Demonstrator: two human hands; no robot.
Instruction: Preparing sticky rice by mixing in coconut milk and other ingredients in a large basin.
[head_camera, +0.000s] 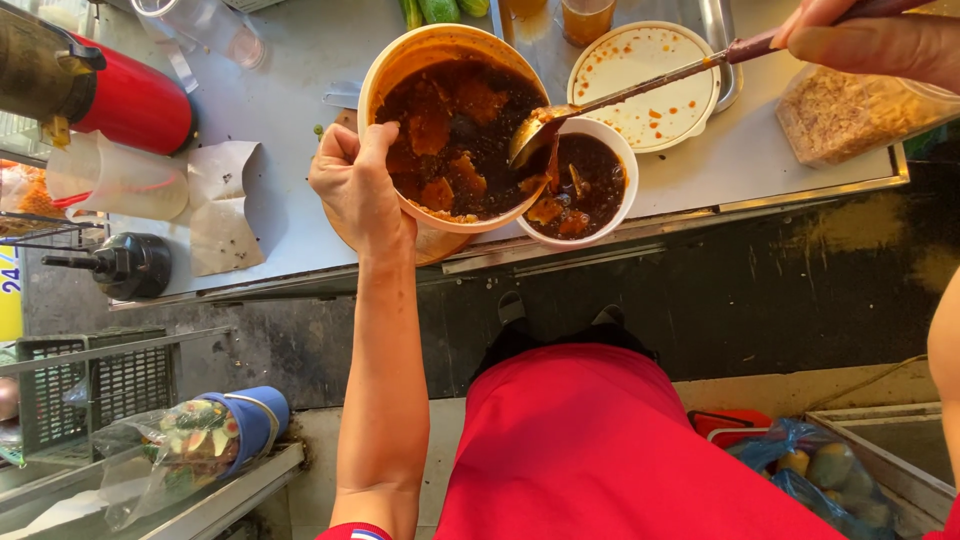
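At the edge of a steel counter (780, 170), seen from above, a person in a red apron works with both bare hands. Their left hand (358, 185) grips the rim of a large tan tub (392, 62), fingers curled closed over its near-left edge, tilting it toward a small white bowl (620, 150) that sits touching the tub's right side. The tub holds a dark brown sauce with orange-brown chunks (455, 130) floating in it. Their right hand (875, 38), at the top right of the view, is closed around the handle end of a long metal ladle (640, 88); the ladle's cup rests over the point where tub and bowl meet, and sauce appears to be running from it into the bowl. The bowl is already well filled with the same dark sauce and a few chunks.

The step in hand seems to be portioning sauce from the tub into the bowl, and it looks close to finished. The next move likely calls for a steady tub and a careful tilt of the ladle, since the bowl stands near the counter's front edge.

Beyond the bowl lies a sauce-smeared white lid (655, 85). A clear container of pale crumbs (840, 120) sits at the right, and a red jug (135, 105) at the far left.
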